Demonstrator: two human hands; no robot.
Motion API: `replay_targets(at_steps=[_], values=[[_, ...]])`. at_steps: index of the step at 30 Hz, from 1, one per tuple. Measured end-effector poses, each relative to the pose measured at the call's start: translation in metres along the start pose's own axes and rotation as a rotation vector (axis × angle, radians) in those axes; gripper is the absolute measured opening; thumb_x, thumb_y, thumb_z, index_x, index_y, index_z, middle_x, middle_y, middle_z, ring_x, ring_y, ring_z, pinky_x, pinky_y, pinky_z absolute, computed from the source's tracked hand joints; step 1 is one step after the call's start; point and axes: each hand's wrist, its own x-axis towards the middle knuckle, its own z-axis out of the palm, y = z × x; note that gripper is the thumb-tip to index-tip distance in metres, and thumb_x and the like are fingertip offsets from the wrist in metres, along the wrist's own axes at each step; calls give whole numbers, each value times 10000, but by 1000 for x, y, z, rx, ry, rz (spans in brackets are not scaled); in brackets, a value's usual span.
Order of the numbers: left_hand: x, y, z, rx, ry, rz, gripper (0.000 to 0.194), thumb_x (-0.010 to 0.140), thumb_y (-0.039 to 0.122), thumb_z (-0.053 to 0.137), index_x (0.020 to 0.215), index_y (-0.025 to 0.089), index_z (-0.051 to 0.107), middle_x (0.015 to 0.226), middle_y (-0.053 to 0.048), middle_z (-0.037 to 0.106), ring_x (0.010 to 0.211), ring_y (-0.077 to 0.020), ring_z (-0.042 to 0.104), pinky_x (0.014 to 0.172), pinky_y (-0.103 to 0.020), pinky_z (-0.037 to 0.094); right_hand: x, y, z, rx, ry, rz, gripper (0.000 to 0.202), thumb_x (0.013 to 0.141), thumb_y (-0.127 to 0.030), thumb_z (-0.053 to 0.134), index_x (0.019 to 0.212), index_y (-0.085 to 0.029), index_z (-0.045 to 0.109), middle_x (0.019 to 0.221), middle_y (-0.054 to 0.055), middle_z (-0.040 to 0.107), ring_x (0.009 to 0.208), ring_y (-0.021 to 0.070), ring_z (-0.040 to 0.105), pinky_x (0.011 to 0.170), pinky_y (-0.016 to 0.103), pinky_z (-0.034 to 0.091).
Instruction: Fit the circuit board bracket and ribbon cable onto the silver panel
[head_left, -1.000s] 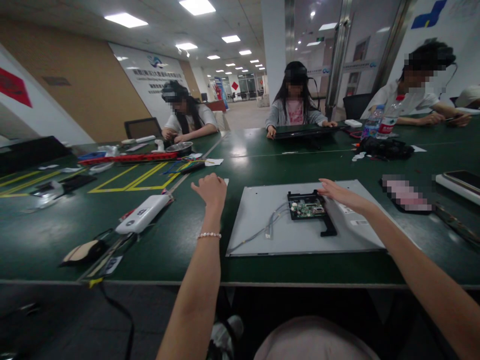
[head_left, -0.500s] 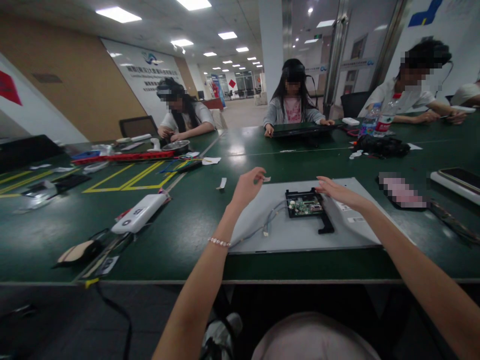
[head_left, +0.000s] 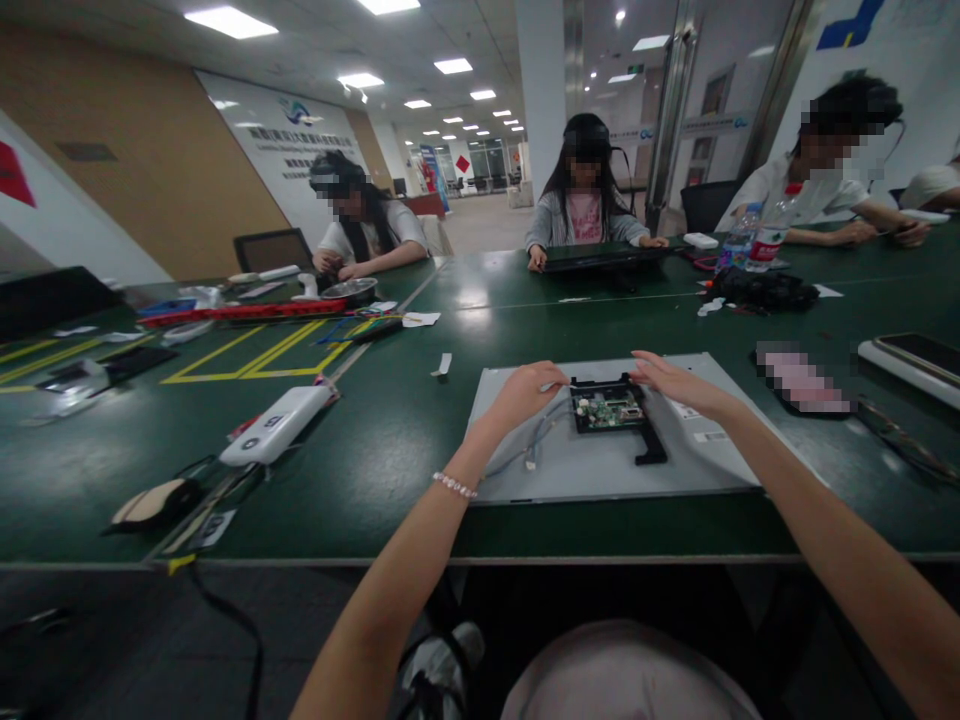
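Observation:
My left hand [head_left: 527, 392] reaches to the upper left corner of a black plastic bracket [head_left: 651, 445], its fingers pinched together. The small pale strip at those fingertips is hard to make out now. Inside the bracket sits a green circuit board [head_left: 611, 410]. My right hand [head_left: 679, 385] has its fingers stretched out, with the tips at the bracket's upper right corner. Beneath the bracket lies a flat grey panel [head_left: 585, 482]. A grey cable [head_left: 534, 445] runs across the panel from the board's left side, partly below my left hand.
Left of the panel lie a white paper strip [head_left: 444, 364], a white power strip [head_left: 277, 425] and a beige-and-black mouse [head_left: 154, 503]. A pink phone-like object [head_left: 802, 378] is at the right. Bottles [head_left: 766, 245] stand farther back. Several people sit across the green table [head_left: 390, 520].
My left hand has moved right and slightly down, from beyond the panel's far left edge to the bracket's left corner. My right hand stays at the opposite corner.

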Motion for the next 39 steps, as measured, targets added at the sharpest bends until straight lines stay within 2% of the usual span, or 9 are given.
replay_targets(at_steps=[4,10,18,24,30,35,39], values=[[0,1,6,0,-2,-44,226,868,149,542,964,193,742,1032,-64,681,920,-168,635,857,-297,489,1,2,0,-5,-9,-4,642,952,-592,342,1502,-277,246,1390,84,546,1326,257,451,1163,464,250],[-2,-5,16,6,-56,-33,205,852,153,571,943,191,751,1010,-63,698,920,-176,633,878,-303,475,0,1,0,-16,-20,18,664,944,-604,350,1507,-268,244,1398,90,537,1339,257,433,1161,469,242],[-2,-6,14,-6,-97,-2,245,819,99,553,947,186,743,993,-53,728,962,-175,639,933,-318,458,0,0,0,-34,-39,18,717,943,-620,336,1518,-214,202,1434,120,494,1343,224,430,1174,413,216],[-4,-6,14,22,-94,-42,305,790,85,525,983,197,734,1037,-47,723,1002,-186,638,957,-337,456,3,7,-2,-38,-47,1,706,929,-641,352,1514,-269,215,1437,77,497,1351,234,416,1172,437,228],[-4,-3,13,32,-88,-76,298,796,100,504,959,192,736,1021,-43,727,995,-189,642,955,-332,458,3,8,-3,-38,-51,7,696,931,-635,357,1511,-273,224,1436,82,496,1355,237,410,1170,445,233],[-2,-11,2,148,33,-201,297,806,101,481,941,181,734,996,-55,723,965,-198,643,950,-346,453,4,8,-3,-24,-45,-2,690,937,-620,364,1509,-261,222,1429,89,505,1345,233,427,1163,435,258],[-10,-26,-22,379,212,-467,289,820,115,462,918,188,723,1099,-92,679,1036,-251,604,959,-426,427,4,7,-2,-16,-39,-17,689,941,-610,365,1510,-248,221,1428,94,504,1342,230,432,1158,421,269]])
